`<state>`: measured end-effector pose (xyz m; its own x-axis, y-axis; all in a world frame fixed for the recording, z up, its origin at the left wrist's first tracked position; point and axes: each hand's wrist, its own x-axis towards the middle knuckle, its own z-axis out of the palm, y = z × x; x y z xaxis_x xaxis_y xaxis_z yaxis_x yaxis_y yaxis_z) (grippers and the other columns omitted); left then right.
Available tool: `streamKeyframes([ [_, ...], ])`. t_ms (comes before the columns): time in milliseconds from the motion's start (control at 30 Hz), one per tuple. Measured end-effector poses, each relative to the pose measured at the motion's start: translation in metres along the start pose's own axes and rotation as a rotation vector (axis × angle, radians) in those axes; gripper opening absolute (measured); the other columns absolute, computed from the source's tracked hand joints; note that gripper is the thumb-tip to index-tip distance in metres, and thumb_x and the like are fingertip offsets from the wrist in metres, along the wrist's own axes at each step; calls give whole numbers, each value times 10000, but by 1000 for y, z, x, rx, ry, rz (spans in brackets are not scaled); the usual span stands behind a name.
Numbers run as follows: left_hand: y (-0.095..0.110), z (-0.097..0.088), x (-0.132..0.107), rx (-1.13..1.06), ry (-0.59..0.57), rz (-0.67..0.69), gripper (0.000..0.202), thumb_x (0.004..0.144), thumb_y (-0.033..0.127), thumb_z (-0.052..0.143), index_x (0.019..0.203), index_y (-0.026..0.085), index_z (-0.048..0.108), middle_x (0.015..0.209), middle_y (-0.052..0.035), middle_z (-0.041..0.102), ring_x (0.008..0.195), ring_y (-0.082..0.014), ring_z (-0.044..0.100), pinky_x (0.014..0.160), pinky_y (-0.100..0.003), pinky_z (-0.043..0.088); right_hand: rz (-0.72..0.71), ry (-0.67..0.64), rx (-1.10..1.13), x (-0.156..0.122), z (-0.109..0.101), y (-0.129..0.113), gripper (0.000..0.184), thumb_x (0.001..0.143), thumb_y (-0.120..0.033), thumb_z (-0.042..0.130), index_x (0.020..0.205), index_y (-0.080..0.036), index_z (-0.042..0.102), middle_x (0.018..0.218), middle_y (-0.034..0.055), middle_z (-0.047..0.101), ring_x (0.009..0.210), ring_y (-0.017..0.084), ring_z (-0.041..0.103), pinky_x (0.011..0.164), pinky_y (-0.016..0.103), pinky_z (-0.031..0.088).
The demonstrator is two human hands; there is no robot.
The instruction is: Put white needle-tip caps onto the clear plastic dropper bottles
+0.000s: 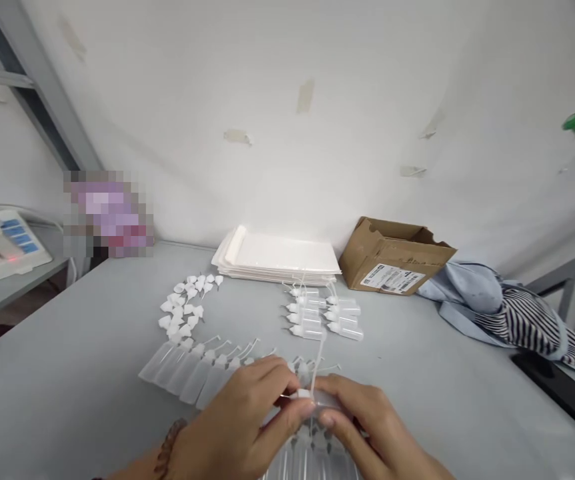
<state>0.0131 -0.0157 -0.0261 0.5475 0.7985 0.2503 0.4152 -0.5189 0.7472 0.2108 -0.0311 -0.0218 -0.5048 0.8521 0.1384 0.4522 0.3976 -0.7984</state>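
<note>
My right hand [375, 423] is closed around a small translucent squeeze bottle [330, 401], which lies sideways between my hands. At its neck, my left hand [247, 417] pinches the white needle-tip cap [304, 394]; a thin plastic strap stands up from there. To the left and behind my hands runs a row of bottles [187, 373], several with white tops and straps, partly hidden by my left hand. More clear bottles [307, 460] lie below my hands, partly covered. A cluster of loose white caps [180, 307] sits at the left.
Several capped bottles [307, 319] lie in two columns past my hands. White flat packs [282, 257] are stacked against the wall beside an open cardboard box [392, 257]. Blue and striped cloth [512, 307] and a black object [562, 393] lie right. A white device [5, 243] stands far left.
</note>
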Motion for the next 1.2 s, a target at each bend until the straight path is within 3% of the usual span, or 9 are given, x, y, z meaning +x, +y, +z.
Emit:
streamKeyframes([
  [167, -4, 5, -1, -13, -7, 30, 181, 890, 195, 458, 730, 160, 536, 663, -11, 539, 624, -133, 518, 570, -237, 418, 21, -30, -38, 0, -4, 1, 197, 920, -287, 445, 985, -230, 622, 804, 22, 672, 721, 166, 636, 666, 243, 488],
  [367, -5, 8, -5, 43, 70, 220, 61, 886, 143, 504, 836, 155, 536, 711, -22, 573, 650, -141, 489, 620, -264, 426, 113, -149, 65, 3, -11, 0, 331, 953, -359, 384, 878, -188, 657, 747, 20, 645, 712, 151, 594, 628, 237, 463],
  [500, -6, 8, -4, 69, 87, 245, 42, 875, 132, 523, 850, 166, 520, 734, -18, 578, 668, -142, 493, 613, -258, 422, 108, -179, 65, 5, -15, 3, 316, 960, -352, 385, 898, -172, 637, 788, 22, 643, 721, 139, 584, 677, 249, 470],
  [600, -8, 8, -3, 84, 111, 172, 47, 867, 158, 539, 825, 172, 524, 695, -1, 543, 640, -134, 495, 581, -243, 413, 12, -114, -71, 3, -15, 8, 211, 945, -306, 438, 1031, -192, 593, 874, 38, 636, 763, 149, 589, 707, 269, 480],
  [767, -12, 9, 0, 92, 97, 94, 97, 873, 176, 528, 777, 177, 517, 678, 7, 529, 625, -131, 499, 592, -245, 421, -159, -49, -277, 0, -13, 19, 226, 940, -240, 436, 1142, -186, 524, 973, 86, 604, 821, 181, 587, 706, 305, 508],
  [900, -18, 1, 2, 132, 102, 73, 98, 900, 170, 467, 817, 183, 518, 761, -16, 578, 718, -154, 530, 658, -263, 435, -132, 34, -403, 4, -21, 31, 210, 947, -208, 394, 1106, -165, 523, 958, 100, 593, 777, 184, 586, 656, 309, 515],
  [967, -23, -9, 3, 192, 155, -8, 81, 901, 209, 474, 844, 197, 530, 789, -15, 588, 737, -160, 535, 666, -260, 434, -101, 118, -509, 7, -28, 41, 205, 948, -216, 392, 1083, -157, 535, 963, 114, 590, 790, 195, 586, 646, 315, 514],
  [1067, -34, -28, 6, 317, 282, -142, 95, 878, 306, 514, 887, 222, 558, 809, -14, 610, 704, -168, 525, 553, -232, 405, -79, 233, -726, 11, -38, 58, 212, 945, -245, 399, 1037, -152, 566, 937, 129, 589, 812, 227, 567, 631, 339, 507],
  [1200, -46, -48, 11, 423, 419, -256, 156, 836, 376, 533, 851, 237, 603, 775, -3, 632, 662, -167, 515, 462, -218, 348, -43, 218, -846, 13, -45, 72, 238, 943, -255, 398, 987, -144, 603, 912, 134, 584, 799, 235, 544, 605, 343, 499],
])
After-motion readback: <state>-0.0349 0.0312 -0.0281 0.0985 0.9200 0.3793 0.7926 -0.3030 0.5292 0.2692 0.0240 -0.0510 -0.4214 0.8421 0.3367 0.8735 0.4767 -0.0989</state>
